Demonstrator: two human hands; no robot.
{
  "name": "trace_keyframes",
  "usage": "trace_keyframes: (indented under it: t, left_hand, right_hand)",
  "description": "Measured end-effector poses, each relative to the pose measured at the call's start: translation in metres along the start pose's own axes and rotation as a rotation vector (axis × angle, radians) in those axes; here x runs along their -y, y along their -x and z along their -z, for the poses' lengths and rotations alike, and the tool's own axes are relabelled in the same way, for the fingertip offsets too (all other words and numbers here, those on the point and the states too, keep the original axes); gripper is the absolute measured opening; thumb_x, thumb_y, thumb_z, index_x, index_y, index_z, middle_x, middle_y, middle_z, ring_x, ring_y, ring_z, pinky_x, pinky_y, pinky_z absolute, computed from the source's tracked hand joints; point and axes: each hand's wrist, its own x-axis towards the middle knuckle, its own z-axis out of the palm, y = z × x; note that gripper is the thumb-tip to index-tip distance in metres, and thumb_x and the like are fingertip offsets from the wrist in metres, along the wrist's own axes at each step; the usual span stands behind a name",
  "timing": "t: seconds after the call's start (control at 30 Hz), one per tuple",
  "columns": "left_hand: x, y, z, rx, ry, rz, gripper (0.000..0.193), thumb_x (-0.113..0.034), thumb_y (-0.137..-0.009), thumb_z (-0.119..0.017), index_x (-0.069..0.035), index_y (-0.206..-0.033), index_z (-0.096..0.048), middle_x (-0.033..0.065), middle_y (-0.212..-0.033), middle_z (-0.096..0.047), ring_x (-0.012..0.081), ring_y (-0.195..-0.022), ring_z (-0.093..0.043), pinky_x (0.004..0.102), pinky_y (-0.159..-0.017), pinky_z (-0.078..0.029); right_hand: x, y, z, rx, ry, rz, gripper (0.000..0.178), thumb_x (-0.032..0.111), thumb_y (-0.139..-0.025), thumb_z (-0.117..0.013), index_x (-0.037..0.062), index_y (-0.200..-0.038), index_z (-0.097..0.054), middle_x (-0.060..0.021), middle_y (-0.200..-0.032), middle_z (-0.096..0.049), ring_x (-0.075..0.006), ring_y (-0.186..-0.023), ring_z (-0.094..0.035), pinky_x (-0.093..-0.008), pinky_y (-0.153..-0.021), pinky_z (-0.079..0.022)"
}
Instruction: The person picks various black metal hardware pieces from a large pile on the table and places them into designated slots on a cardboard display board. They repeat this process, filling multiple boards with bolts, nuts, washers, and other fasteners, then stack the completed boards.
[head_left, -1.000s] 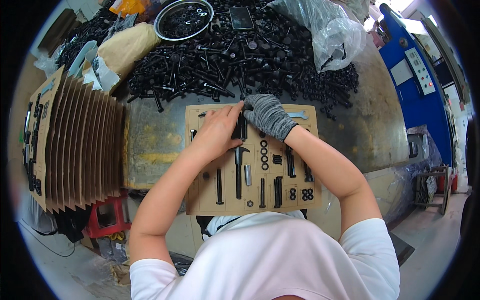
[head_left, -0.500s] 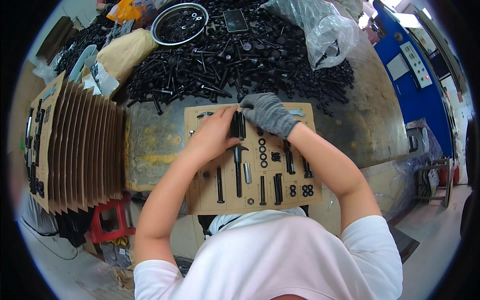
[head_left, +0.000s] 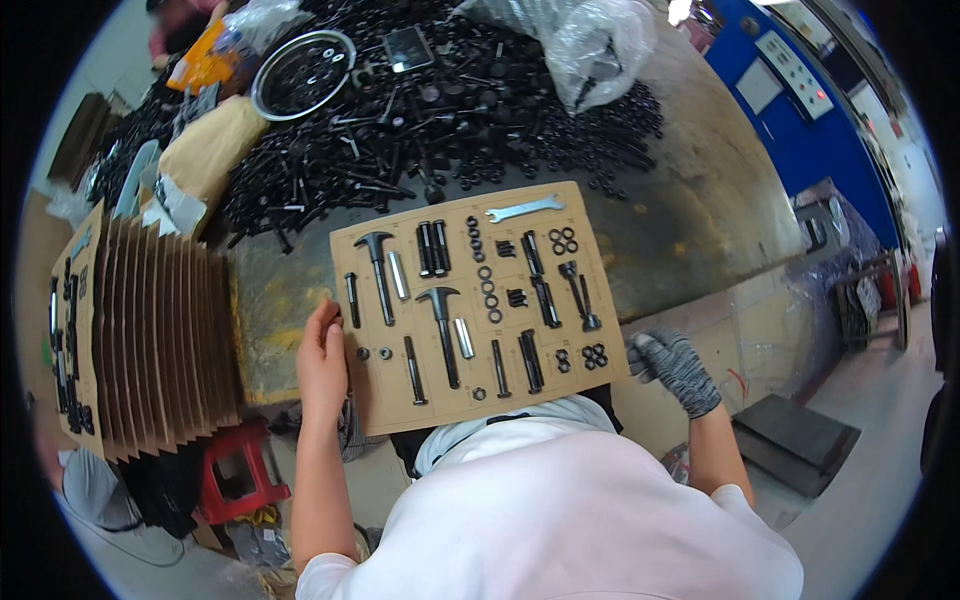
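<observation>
A brown cardboard sheet point(head_left: 455, 395) rests at the table's near edge, turned slightly, with bolts, nuts, washers and other hardware laid out on it. My bare left hand point(head_left: 322, 365) grips its left edge, the thumb along the border. At the lower right edge, my right hand point(head_left: 678, 370) in a grey glove has its fingers curled against the cardboard; their tips are partly hidden. Two black T-shaped bolts point(head_left: 440, 320) lie beside silver sleeves point(head_left: 463, 338). A wrench point(head_left: 525, 208) lies along the far edge, near rows of black washers point(head_left: 487, 287).
A large heap of black bolts point(head_left: 390, 150) covers the back of the table, with a round metal tray point(head_left: 262, 100), a phone point(head_left: 408, 48) and clear plastic bags point(head_left: 600, 50). Stacked loaded cardboard sheets point(head_left: 165, 340) stand at the left, above a red stool point(head_left: 240, 470). Another person is at the far left.
Both hands have moved from the sheet's far part to its left and right edges. The sheet has shifted left and turned counterclockwise, uncovering the hardware and wrench. The head view has also shifted.
</observation>
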Motion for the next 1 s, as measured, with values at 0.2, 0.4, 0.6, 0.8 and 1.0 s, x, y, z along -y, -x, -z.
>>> trace_keyframes:
  t: [0.2,0.4,0.6,0.8,1.0]
  left_hand:
    - [-0.004,-0.009,0.001,0.01,0.112,0.089,0.041,-0.009,-0.1,-0.048,0.001,-0.14,-0.046,0.0145,-0.133,-0.056,0.0215,-0.121,-0.055,0.031,-0.103,-0.041]
    - [0.009,-0.01,-0.003,0.001,0.123,0.019,0.039,-0.007,-0.099,-0.048,0.002,-0.137,-0.047,0.014,-0.133,-0.055,0.0202,-0.121,-0.054,0.0315,-0.105,-0.04]
    - [-0.001,0.002,-0.016,-0.053,0.111,0.027,0.038,-0.004,-0.1,-0.044,0.002,-0.137,-0.047,0.0141,-0.134,-0.054,0.0204,-0.123,-0.052,0.0323,-0.107,-0.038]
    - [-0.004,0.007,-0.008,-0.065,0.059,0.098,0.039,-0.007,-0.101,-0.045,0.0,-0.139,-0.046,0.0124,-0.137,-0.052,0.0203,-0.126,-0.05,0.0322,-0.108,-0.038]
    - [-0.006,-0.001,-0.014,-0.031,0.138,0.081,0.037,-0.007,-0.101,-0.045,0.002,-0.136,-0.049,0.0136,-0.135,-0.054,0.021,-0.123,-0.052,0.0323,-0.105,-0.039]
  right_hand:
    - [0.023,-0.04,-0.006,-0.386,0.326,0.418,0.033,0.029,-0.093,-0.063,0.0009,-0.11,-0.063,-0.0123,-0.091,-0.065,-0.0191,-0.08,-0.063,-0.0313,-0.074,-0.052]
    - [0.066,-0.187,-0.011,-0.726,0.949,0.761,0.092,0.056,-0.076,-0.071,0.0076,-0.145,-0.034,-0.017,-0.145,-0.039,-0.0359,-0.134,-0.035,-0.0504,-0.112,-0.028]
    - [0.101,-0.267,0.005,-0.7,1.113,0.849,0.099,0.069,-0.079,-0.057,0.0099,-0.152,-0.023,-0.0155,-0.158,-0.02,-0.0339,-0.147,-0.013,-0.0582,-0.117,-0.011]
    - [0.141,-0.289,-0.001,-0.695,1.164,0.823,0.086,0.066,-0.084,-0.054,0.0108,-0.147,-0.033,-0.014,-0.153,-0.03,-0.0311,-0.145,-0.023,-0.0595,-0.114,-0.016]
    - [0.113,-0.296,0.033,-0.908,0.53,1.121,0.049,0.047,-0.093,-0.055,0.0065,-0.121,-0.06,-0.0134,-0.13,-0.058,-0.0292,-0.127,-0.05,-0.0458,-0.108,-0.035]
